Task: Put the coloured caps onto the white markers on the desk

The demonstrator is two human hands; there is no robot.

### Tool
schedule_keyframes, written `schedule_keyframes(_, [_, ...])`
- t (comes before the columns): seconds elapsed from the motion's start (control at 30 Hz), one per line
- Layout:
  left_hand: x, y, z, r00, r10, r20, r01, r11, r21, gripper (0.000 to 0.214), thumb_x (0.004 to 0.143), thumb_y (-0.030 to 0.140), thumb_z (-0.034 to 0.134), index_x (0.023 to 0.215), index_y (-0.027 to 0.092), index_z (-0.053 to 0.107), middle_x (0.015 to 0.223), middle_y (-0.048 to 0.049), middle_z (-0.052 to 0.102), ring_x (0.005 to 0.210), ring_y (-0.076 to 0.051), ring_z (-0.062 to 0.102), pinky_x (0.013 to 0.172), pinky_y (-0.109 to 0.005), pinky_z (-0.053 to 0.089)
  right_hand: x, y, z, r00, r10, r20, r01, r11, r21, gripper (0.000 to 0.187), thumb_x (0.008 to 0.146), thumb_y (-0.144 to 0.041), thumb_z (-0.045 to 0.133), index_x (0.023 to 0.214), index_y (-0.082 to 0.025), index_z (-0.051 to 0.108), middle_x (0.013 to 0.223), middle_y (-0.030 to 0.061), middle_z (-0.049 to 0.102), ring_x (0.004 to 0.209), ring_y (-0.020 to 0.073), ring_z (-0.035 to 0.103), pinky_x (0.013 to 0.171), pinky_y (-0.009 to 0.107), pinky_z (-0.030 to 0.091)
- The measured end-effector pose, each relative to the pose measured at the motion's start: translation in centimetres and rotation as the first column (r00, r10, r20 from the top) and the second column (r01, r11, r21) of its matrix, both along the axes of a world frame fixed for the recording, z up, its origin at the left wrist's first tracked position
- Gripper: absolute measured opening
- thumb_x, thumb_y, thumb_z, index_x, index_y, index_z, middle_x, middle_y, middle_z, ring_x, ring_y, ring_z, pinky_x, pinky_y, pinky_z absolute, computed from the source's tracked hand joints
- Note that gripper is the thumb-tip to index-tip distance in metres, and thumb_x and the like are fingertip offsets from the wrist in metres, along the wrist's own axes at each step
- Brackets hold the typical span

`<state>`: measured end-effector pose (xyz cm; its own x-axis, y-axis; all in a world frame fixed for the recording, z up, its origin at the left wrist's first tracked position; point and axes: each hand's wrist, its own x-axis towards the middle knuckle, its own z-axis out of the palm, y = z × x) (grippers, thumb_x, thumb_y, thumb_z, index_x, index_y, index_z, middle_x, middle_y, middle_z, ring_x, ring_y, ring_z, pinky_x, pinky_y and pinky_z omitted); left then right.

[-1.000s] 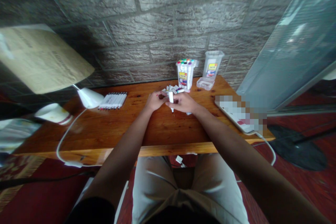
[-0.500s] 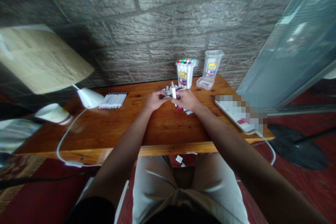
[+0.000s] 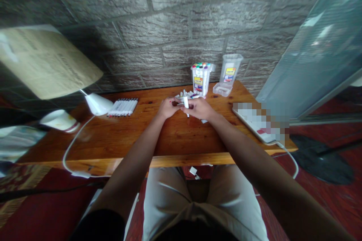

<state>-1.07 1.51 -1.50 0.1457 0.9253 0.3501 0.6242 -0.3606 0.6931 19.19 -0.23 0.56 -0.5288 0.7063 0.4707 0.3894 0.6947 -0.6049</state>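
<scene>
A white marker (image 3: 186,101) stands nearly upright in my right hand (image 3: 201,108), gripped between thumb and fingers. My left hand (image 3: 167,108) is close on its left side, with the fingers bent inward and the fingertips by the marker. Whatever those fingers hold is hidden. Behind and under my hands lie several loose white markers (image 3: 198,97), partly covered by the right hand. Just beyond them is a clear case (image 3: 200,81) filled with upright markers with coloured caps.
Left on the wooden table (image 3: 124,139) lies a row of markers (image 3: 123,107) beside a lamp (image 3: 97,104) and a paper cup (image 3: 60,120). A second clear case (image 3: 229,70) and its lid (image 3: 222,89) stand back right. A flat white device (image 3: 251,126) with a cable lies right.
The marker in my right hand has tilted and shifted slightly, and my right fingers have closed in nearer to my left hand. The pink-ended marker below them no longer shows.
</scene>
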Motion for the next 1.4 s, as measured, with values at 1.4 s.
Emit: schedule_keyframes(1.4, [0.5, -0.5, 0.5, 1.0, -0.014, 0.021, 0.015, 0.999, -0.042, 0.018, 0.075, 0.031, 0.077, 0.088, 0.018, 0.077, 0.095, -0.0075, 0.078, 0.092, -0.025, 0.071, 0.087, -0.037, 0.053, -0.5, -1.0, 2.5, 0.633, -0.073, -0.771, -0.623, 0.544, -0.562, 0.041, 0.064, -0.045, 0.085, 0.066, -0.015, 0.058, 0.043, -0.0097, 0.04, 0.036, 0.0009, 0.021, 0.038, 0.019, 0.009])
